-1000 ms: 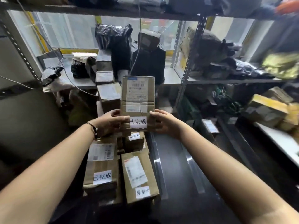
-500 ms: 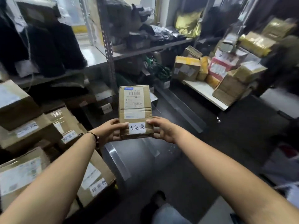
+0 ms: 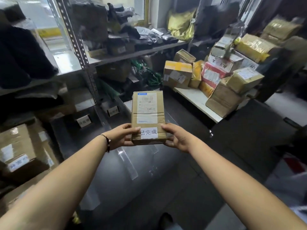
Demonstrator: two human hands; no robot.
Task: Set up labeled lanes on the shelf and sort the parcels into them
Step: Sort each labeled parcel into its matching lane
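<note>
I hold a small brown cardboard parcel (image 3: 147,117) in front of me with both hands. It carries a shipping label on top and a white tag with Chinese characters near its bottom edge. My left hand (image 3: 122,136) grips its lower left side and my right hand (image 3: 176,137) its lower right side. Below the parcel lies a grey metal shelf board (image 3: 116,173) with strips of clear tape across it. Other tagged parcels (image 3: 18,153) are stacked at the left, blurred.
A perforated steel upright (image 3: 79,52) rises behind the parcel, with dark bags and clothes on the shelves around it. A pile of cardboard and yellow parcels (image 3: 221,77) sits on a white table (image 3: 197,102) at the right. Small labelled boxes (image 3: 83,121) stand low at the left.
My view has swung to the right, away from the stacked parcels toward the table pile. Both hands have kept their grip on the parcel, which stays centred before me.
</note>
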